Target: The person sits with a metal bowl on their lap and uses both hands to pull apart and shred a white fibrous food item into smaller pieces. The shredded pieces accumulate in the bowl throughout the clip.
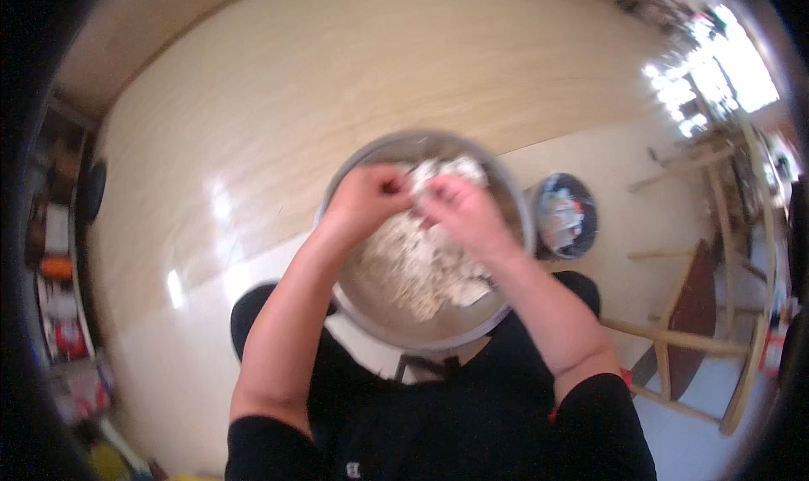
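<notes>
A large round metal basin (366, 310) stands in front of me, between my knees. Pale, flaky pieces (423, 260) lie heaped in it; I cannot tell what they are. Over the basin, my left hand (373, 197) has its fingers curled towards a whitish piece at the fingertips. My right hand (461, 209) meets it there, its thumb and fingers pinched around the same whitish piece. Motion blurs both hands, so the piece's shape is unclear. Behind them, more white pieces (464, 168) rest near the basin's far side.
A dark bin (591, 219) with mixed litter stands right of the basin. Wooden chairs (689, 340) are at the right, one lying or tilted. Shelves (82, 291) with assorted goods line the left. Glossy tiles (284, 121) cover the floor.
</notes>
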{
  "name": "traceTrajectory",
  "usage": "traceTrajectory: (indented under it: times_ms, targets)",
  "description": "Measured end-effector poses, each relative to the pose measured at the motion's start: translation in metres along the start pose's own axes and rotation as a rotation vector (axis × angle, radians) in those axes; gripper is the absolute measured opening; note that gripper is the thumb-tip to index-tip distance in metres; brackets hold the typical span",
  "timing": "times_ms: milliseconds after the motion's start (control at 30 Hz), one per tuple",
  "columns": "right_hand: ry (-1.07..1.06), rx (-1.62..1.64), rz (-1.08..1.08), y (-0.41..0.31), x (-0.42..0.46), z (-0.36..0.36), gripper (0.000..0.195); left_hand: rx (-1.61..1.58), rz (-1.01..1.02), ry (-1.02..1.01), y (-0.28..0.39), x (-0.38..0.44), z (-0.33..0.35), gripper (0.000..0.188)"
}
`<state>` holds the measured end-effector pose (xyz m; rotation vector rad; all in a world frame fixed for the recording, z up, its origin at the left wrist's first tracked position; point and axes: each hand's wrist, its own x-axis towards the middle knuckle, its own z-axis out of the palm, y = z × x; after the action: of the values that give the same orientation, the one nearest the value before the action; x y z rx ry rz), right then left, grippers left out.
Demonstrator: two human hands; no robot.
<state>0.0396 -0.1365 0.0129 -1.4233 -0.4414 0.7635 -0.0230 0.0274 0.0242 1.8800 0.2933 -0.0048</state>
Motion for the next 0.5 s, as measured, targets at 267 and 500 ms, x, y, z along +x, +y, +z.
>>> traceTrajectory:
  times_ms: [267, 500]
  targets:
    - [-0.111, 0.272, 0.062, -0.017, -0.004, -0.013, 0.016, -0.503, -0.070, -0.097, 0.011, -0.001, 0.008, 0.005]
    - [-0.056, 0.122, -0.080, -0.017, -0.009, -0.014, 0.013, -0.346, -0.034, -0.083, 0.024, 0.001, 0.013, 0.004]
